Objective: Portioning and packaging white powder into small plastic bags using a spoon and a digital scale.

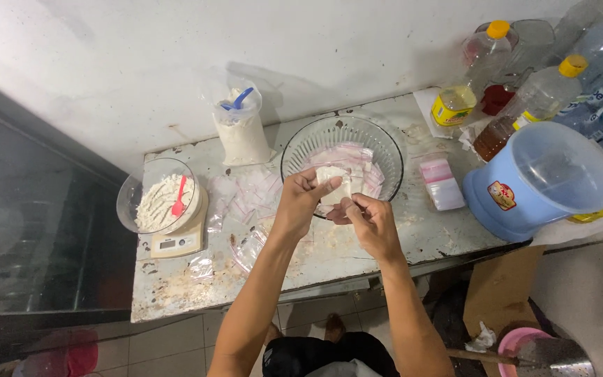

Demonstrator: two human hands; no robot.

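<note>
Above the near edge of the worn metal table [176,286], a small clear bag of white powder [334,188] is held between both hands: the left hand [300,202] is closed on its left side with thumb and fingers pinching it, and the right hand [370,222] is pinched on its lower right corner. Just behind the bag, a ribbed glass bowl [343,136] is seen, with filled little bags stacked inside. Empty little bags [246,192] are scattered flat on the table to the left of the bowl. Further left, a clear bowl of white powder [156,195] with a red spoon [179,197] in it is set on a small scale [179,241]. Behind these, near the wall, a plastic bag of powder [242,132] with a blue scoop [239,99] is stood upright. To the right, a stack of pink-edged bags [441,181], a blue blender base [539,181] with a clear container on top, and yellow-capped bottles [539,94] are grouped.
</note>
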